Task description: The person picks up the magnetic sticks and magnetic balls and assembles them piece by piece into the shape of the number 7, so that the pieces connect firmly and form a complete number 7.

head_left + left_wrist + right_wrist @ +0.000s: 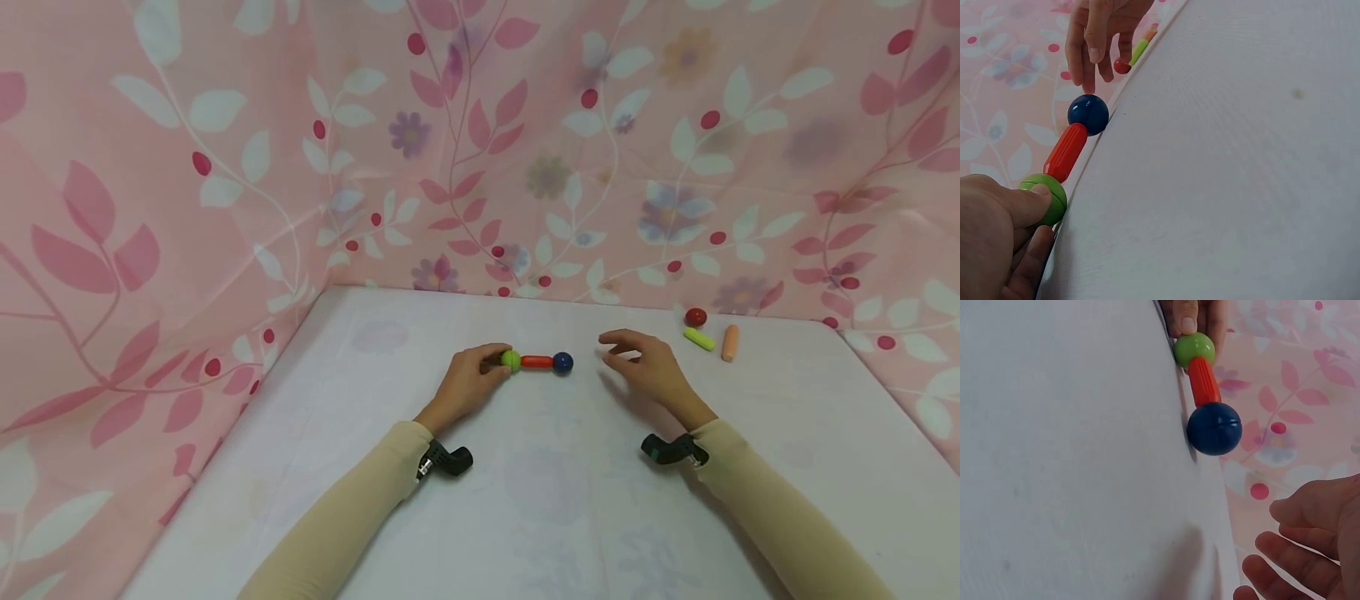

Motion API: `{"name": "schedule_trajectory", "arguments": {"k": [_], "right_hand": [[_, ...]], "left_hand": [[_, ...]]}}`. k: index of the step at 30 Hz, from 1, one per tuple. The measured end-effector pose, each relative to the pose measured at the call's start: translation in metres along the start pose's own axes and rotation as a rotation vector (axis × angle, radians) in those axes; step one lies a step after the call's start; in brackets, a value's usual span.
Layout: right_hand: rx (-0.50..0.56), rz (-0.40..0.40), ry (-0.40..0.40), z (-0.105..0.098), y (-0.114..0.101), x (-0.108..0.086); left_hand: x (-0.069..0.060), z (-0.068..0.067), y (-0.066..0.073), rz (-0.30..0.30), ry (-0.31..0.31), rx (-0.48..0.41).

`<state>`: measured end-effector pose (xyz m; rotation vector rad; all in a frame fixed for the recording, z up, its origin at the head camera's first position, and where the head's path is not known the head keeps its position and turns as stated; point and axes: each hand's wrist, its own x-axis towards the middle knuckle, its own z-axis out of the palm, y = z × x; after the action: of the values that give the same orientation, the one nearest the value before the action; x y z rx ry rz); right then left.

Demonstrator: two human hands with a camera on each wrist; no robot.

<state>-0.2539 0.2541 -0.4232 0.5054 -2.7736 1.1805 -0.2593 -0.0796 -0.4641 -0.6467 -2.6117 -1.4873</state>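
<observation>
My left hand (471,379) pinches a green ball (1047,203) between thumb and fingers. A red ridged rod (536,362) joins that ball to a dark blue ball (562,362) at the other end, making one straight piece. It lies sideways low over the white table, and in the right wrist view the blue ball (1214,429) faces the camera. To the right of the blue end, my right hand (648,371) hovers apart from it, fingers loosely bent and holding nothing.
At the table's back right lie a red ball (696,317), a yellow-green rod (699,338) and an orange rod (730,342). A pink floral cloth (480,150) hangs behind and to the left of the white table (360,500).
</observation>
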Motion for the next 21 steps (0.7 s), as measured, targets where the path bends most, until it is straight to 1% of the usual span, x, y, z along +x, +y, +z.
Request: {"name": "schedule_trajectory", "arguments": {"k": [12,16,21], "right_hand": [[-0.042,-0.008,0.025,-0.014,0.013,-0.005],[-0.063,-0.014,0.046,-0.019,0.017,-0.006],[-0.078,-0.001,0.076,-0.026,0.023,-0.008]], "left_hand": [[0.000,0.000,0.001,-0.012,-0.004,0.016],[0.000,0.000,0.002,-0.017,-0.005,0.016],[0.000,0.000,0.002,-0.010,-0.001,0.016]]}}
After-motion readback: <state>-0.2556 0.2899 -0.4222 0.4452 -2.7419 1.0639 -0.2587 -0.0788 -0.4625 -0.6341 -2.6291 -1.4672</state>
